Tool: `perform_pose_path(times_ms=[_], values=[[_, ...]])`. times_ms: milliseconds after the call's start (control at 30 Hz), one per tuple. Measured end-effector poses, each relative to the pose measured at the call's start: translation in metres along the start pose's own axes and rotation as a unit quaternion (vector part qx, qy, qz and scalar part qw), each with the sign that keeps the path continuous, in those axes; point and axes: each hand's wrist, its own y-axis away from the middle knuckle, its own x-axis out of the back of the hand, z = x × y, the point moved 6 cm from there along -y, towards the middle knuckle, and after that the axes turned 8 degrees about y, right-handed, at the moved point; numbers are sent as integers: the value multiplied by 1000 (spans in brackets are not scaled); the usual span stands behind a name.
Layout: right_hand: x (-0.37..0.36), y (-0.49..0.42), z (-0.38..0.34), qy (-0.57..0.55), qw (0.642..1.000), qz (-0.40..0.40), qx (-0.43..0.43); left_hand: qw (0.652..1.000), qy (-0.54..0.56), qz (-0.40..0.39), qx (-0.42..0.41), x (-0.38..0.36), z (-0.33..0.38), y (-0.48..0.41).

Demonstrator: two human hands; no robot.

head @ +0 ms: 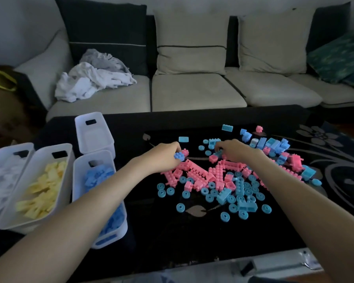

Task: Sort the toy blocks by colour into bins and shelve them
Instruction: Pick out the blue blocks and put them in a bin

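Observation:
A heap of pink blocks (200,174) and light blue blocks and rings (241,199) lies on the black table (172,231). My left hand (164,156) holds a darker blue block (179,156) at the heap's left edge. My right hand (237,150) reaches into the heap's far side, its curled fingertips pinching a small blue piece. Several white bins stand at the left: one with blue blocks (102,193), one with yellow blocks (41,190), one with white blocks (4,180), and one with nothing in it (93,135).
A sofa (192,90) with cushions runs behind the table, and crumpled white cloth (94,78) lies on its left seat. More blue blocks (272,144) are scattered at the table's far right. A dark patterned rug (335,156) lies to the right.

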Motion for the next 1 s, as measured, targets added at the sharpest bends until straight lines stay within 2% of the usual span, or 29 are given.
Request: perform_pose_path(times_ms=[133, 267, 433, 600, 767, 1000], values=[[-1, 0, -6, -7, 1000, 6, 12, 1000, 9, -7, -1, -7, -4, 2], [2, 7, 3, -43, 999, -3, -30, 1000, 25, 14, -10, -1, -3, 7], [2, 11, 9, -30, 997, 0, -65, 998, 47, 37, 13, 5, -18, 24], [8, 18, 11, -164, 984, 36, -64, 996, 50, 72, 23, 22, -32, 50], [23, 35, -1, -325, 943, 65, -35, 994, 76, 75, 36, 25, -43, 64], [22, 43, -10, -421, 905, 61, -18, 985, 148, 88, 22, 11, -36, 63]])
